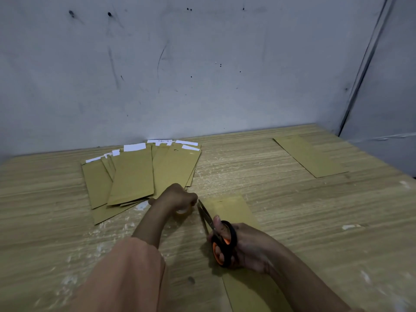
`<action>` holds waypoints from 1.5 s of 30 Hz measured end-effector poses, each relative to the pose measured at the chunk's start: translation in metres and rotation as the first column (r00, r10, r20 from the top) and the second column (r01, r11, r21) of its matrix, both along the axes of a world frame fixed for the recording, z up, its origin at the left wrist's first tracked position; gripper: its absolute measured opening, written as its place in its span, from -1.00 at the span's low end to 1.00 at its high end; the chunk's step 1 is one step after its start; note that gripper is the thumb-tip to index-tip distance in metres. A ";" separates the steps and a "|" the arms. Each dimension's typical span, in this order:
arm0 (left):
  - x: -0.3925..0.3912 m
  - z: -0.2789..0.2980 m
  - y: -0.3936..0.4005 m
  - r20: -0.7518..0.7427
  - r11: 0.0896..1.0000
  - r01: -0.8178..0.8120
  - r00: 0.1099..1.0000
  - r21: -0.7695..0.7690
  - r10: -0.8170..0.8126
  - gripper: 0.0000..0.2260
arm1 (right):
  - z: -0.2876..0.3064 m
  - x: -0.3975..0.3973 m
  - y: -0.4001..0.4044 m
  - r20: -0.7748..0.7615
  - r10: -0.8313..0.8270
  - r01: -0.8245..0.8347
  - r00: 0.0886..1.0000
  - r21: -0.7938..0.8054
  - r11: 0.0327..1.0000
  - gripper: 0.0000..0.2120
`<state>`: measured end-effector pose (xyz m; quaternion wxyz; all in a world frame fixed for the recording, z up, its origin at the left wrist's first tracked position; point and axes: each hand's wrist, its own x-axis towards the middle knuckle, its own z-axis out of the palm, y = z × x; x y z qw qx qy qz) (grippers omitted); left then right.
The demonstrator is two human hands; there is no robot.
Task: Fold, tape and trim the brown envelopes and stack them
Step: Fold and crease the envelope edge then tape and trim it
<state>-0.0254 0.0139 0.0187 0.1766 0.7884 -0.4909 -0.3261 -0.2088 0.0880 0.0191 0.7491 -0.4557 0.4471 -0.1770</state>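
A brown envelope [231, 208] lies lengthways on the wooden table [292, 210] in front of me, partly under my right arm. My right hand [249, 246] grips black-and-orange scissors [221, 237], whose blades point up-left toward the envelope's far left corner. My left hand [177, 198] is curled around a clear tape roll [182, 210] just left of the blade tips; the roll is mostly hidden by the fingers. A fanned pile of brown envelopes [135, 176] with white strips at their tops lies at the back left.
A single brown envelope [309, 157] lies flat at the back right of the table. A grey scuffed wall [202, 64] stands right behind the table, and a side panel [387, 97] closes off the right.
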 end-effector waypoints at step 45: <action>-0.005 0.010 0.009 0.548 0.970 0.242 0.809 0.015 -0.211 -0.82 | -0.003 0.012 0.002 -0.161 -0.109 0.080 0.981 -0.177 0.981 -0.35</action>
